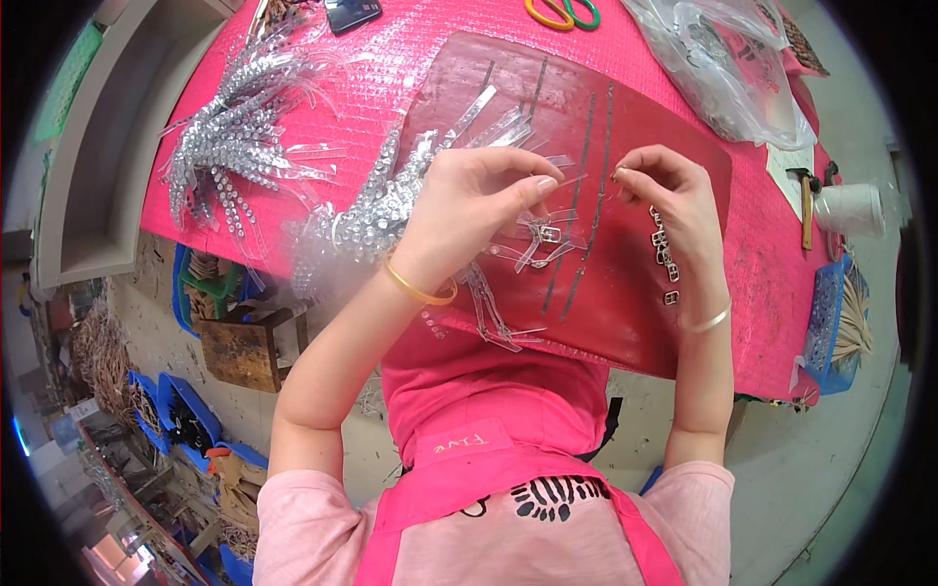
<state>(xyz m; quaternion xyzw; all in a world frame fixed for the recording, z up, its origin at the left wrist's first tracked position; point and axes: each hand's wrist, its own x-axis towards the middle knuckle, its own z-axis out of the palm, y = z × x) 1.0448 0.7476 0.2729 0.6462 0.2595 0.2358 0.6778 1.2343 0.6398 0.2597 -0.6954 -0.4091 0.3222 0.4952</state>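
Above a dark red mat [674, 127], my left hand [489, 195] pinches the narrow end of a clear plastic strap [572, 181]. Across a small gap, my right hand [674, 190] is closed at the fingertips on a tiny metal buckle [615, 177], partly hidden by the fingers. Below the left hand, clear straps with a silver buckle [550, 234] lie on the mat. A row of loose silver buckles [663, 251] runs beside my right wrist. Left of my left hand lies a bundle of clear straps with silver studs [376, 215], partly covered by the forearm.
Another studded strap bundle [220, 137] lies on the pink table cover [391, 49]. Scissors with yellow and green handles [562, 12], a clear plastic bag [733, 68] and a hammer [806, 205] sit farther out. A blue basket [826, 322] hangs near the right edge.
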